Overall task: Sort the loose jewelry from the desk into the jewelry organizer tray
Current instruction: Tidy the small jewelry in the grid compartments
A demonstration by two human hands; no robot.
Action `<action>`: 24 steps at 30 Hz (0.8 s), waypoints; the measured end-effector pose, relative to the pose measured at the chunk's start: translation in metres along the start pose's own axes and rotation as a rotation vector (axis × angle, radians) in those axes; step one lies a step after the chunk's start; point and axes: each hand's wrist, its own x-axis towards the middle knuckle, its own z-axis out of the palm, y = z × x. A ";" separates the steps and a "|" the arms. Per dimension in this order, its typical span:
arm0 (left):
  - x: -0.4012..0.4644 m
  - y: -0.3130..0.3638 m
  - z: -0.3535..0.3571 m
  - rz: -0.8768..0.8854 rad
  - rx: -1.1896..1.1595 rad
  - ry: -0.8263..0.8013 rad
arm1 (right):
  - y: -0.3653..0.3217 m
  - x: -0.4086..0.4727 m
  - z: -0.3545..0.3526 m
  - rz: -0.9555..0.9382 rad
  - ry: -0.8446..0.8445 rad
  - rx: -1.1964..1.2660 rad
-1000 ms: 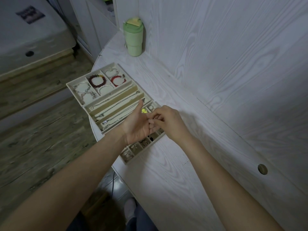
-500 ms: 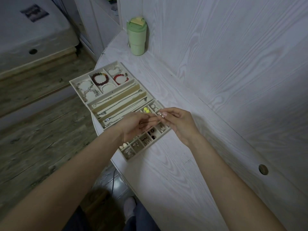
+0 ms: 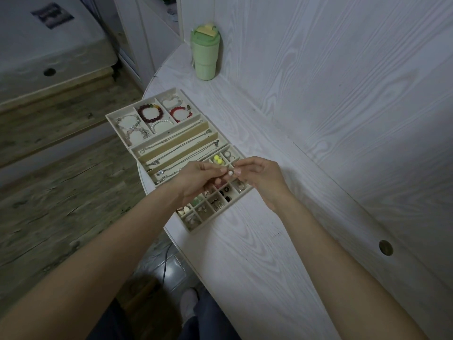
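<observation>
The cream jewelry organizer tray lies at the desk's left edge. Bracelets fill its far compartments, chains lie in the long middle slots, and small pieces sit in the near grid. My left hand and my right hand meet above the near grid. A small pearl earring is pinched between the fingertips of both hands. Two yellow beads show in a cell just behind my fingers. Several grid cells are hidden under my hands.
A green lidded cup stands at the far end of the white wood-grain desk, against the wall panel. A round cable hole is at the right. Left of the desk edge is wooden floor and a bed.
My left hand turned from palm-up to fingers pinching forward. Both hands drew slightly apart, and the pearl earring now shows between the fingertips.
</observation>
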 end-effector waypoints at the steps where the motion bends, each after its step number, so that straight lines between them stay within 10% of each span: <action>1: 0.001 0.000 -0.003 -0.006 -0.013 0.023 | 0.000 0.005 -0.001 -0.017 0.033 -0.069; 10: 0.013 -0.009 -0.021 0.003 0.417 0.360 | 0.023 0.044 -0.002 -0.086 0.096 -0.544; 24: 0.031 -0.019 -0.027 0.078 0.883 0.365 | 0.043 0.063 0.025 -0.115 0.121 -0.929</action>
